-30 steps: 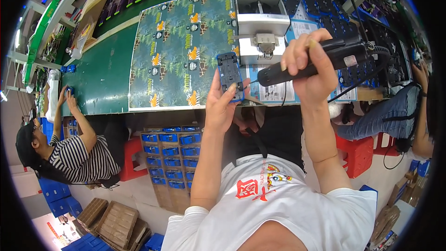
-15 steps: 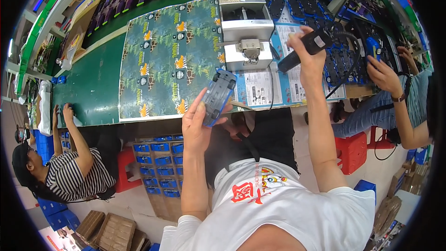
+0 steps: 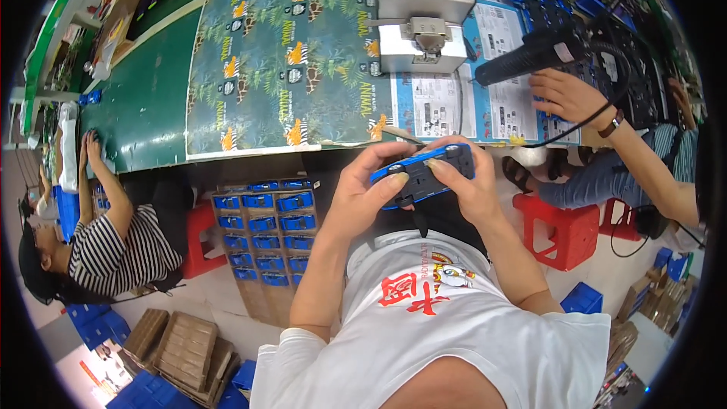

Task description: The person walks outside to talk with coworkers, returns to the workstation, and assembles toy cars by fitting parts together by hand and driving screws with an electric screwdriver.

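- The flat blue-and-black plastic toy car body [image 3: 422, 174] is held in front of the person's chest, just below the near edge of the green workbench [image 3: 144, 106], at about 12 o'clock from the white printed T-shirt [image 3: 454, 318].
- The left hand [image 3: 363, 193] clamps its left end: the thumb lies across the top face and the fingers curl under it, so the piece sticks out of the grip toward 3 o'clock.
- The right hand [image 3: 469, 185] closes on the right end, its fingers wrapped over the far edge; from this hand the piece runs toward 9 o'clock. Both hands touch it and it spans the gap between them.
- At 12 o'clock from the hands, on the bench, stands a grey metal press fixture [image 3: 420, 23], with a jungle-patterned printed sheet [image 3: 288, 53] to its 9 o'clock side.
- At 2 o'clock, a neighbouring person's hand [image 3: 564, 95] rests on blue-and-white instruction sheets [image 3: 485, 98] beside a black handheld power tool [image 3: 530, 57] with a cable.
- At 9 o'clock sits another person in a striped shirt [image 3: 113, 250], hands on the bench.
- At 7 o'clock from the hands stand stacked blue-fronted cartons [image 3: 261, 235]; a red plastic stool [image 3: 564, 227] stands at 3 o'clock.
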Demonstrator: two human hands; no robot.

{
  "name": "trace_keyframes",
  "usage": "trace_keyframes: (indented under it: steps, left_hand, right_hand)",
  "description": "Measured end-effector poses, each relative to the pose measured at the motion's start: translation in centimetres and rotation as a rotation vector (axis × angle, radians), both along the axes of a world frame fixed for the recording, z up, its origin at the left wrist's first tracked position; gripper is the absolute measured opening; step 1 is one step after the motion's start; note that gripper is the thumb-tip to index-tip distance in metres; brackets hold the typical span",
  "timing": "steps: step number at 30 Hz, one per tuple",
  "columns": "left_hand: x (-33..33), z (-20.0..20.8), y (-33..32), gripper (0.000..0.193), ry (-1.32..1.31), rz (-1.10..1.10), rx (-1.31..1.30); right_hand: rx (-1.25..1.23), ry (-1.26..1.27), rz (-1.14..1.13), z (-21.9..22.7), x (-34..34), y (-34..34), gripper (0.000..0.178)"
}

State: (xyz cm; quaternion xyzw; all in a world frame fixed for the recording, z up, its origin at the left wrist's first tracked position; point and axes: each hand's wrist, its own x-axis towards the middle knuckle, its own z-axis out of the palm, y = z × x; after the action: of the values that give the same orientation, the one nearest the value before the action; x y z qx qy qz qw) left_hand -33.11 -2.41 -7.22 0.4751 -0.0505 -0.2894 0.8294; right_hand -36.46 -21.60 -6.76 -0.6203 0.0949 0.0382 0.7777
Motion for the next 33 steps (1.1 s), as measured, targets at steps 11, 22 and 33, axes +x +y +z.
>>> trace_keyframes:
  steps: [11,22,33]
  left_hand:
    - [-2.0,-1.1,0.3,0.02,-0.185,0.16,0.292]
    - [-2.0,-2.0,0.1,0.025,-0.303,0.121,0.273]
    - [-2.1,-4.4,-1.0,0.025,0.04,0.133,0.137]
  right_hand:
    - [0.08,-0.117,-0.03,-2.1,-1.6,0.0,0.033]
    - [0.151,-0.22,0.036,-3.4,-1.7,-0.7,0.038]
    - [0.102,-0.126,-0.024,-4.0,-1.6,-0.7,0.029]
